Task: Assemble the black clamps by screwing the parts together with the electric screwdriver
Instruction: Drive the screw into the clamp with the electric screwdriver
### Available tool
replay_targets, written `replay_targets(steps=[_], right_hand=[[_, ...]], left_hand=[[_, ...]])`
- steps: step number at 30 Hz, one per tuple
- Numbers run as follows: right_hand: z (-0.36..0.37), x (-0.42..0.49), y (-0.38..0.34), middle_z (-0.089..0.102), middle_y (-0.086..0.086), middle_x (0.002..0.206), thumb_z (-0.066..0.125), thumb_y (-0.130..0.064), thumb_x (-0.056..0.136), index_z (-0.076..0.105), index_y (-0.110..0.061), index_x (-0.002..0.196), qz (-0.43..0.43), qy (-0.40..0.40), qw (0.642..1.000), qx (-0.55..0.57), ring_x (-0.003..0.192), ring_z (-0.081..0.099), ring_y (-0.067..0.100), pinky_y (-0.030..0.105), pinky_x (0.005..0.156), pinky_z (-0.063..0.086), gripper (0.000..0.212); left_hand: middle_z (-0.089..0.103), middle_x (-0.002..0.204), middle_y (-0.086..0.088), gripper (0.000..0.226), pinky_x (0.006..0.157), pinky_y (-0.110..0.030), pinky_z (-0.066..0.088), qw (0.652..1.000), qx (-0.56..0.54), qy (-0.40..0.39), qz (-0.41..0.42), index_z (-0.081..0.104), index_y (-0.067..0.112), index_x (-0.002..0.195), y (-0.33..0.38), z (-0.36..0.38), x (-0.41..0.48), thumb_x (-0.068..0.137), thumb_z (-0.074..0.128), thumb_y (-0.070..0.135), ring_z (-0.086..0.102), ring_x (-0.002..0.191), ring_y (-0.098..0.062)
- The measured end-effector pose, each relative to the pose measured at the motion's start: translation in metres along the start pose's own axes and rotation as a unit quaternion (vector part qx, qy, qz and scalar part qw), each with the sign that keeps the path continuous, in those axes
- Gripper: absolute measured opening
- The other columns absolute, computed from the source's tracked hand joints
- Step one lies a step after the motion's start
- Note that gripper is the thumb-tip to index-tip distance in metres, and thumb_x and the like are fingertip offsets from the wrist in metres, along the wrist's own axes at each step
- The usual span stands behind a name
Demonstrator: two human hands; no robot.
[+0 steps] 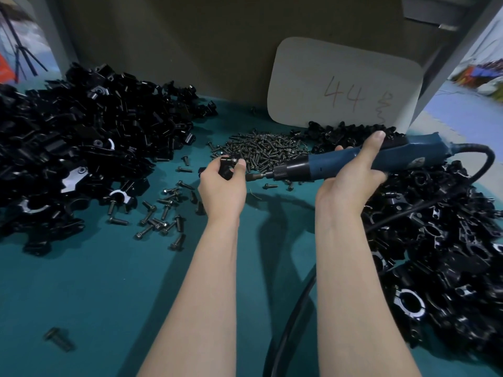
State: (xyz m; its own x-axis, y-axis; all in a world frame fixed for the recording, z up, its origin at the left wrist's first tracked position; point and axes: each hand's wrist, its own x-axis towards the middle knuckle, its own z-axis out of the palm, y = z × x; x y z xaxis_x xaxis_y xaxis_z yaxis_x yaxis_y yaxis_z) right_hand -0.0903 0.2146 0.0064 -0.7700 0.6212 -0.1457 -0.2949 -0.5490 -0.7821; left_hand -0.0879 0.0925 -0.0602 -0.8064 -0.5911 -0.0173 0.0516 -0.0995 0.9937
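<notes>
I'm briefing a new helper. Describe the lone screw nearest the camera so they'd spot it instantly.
Find the heap of black parts at the left of the teal table. Nearer the viewer, one screw lies alone, far from the scattered others.

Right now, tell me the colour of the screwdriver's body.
Blue, with a black nose; the screwdriver shows best in the head view, held in the right hand.
</notes>
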Motion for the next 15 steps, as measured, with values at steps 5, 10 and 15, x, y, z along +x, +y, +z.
replay_targets(steps=[5,10,15], right_hand=[[-0.0028,0.0044,0.0025,0.052,-0.002,0.105,0.056,-0.034,0.095,0.036,-0.009,0.119,-0.032,-0.018,0.998,0.059,0.085,0.064,0.013,0.017,0.069,0.053,0.041],[-0.0008,0.0012,0.0034,0.051,-0.003,0.099,0.056,-0.028,0.095,0.036,-0.005,0.122,-0.051,-0.014,0.997,0.052,0.078,0.060,0.006,0.013,0.066,0.052,0.040],[0.0009,0.0009,0.0036,0.051,-0.003,0.100,0.056,-0.027,0.095,0.037,-0.006,0.120,-0.052,-0.011,0.997,0.053,0.079,0.060,0.006,0.014,0.068,0.053,0.038]], left_hand=[[0.065,0.088,-0.001,0.019,0.075,-0.026,0.045,1.000,-0.022,0.012,0.006,0.066,0.014,0.099,0.0013,0.0007,-0.0021,0.093,0.062,0.031,0.057,0.078,-0.016],[0.063,0.083,0.001,0.017,0.074,-0.026,0.045,0.999,-0.042,0.021,0.001,0.064,0.013,0.094,0.0008,0.0005,-0.0034,0.094,0.061,0.029,0.057,0.078,-0.017],[0.063,0.086,-0.001,0.014,0.081,-0.031,0.048,0.999,-0.047,0.022,0.003,0.063,0.014,0.092,0.0014,0.0010,-0.0038,0.094,0.061,0.028,0.057,0.081,-0.018]])
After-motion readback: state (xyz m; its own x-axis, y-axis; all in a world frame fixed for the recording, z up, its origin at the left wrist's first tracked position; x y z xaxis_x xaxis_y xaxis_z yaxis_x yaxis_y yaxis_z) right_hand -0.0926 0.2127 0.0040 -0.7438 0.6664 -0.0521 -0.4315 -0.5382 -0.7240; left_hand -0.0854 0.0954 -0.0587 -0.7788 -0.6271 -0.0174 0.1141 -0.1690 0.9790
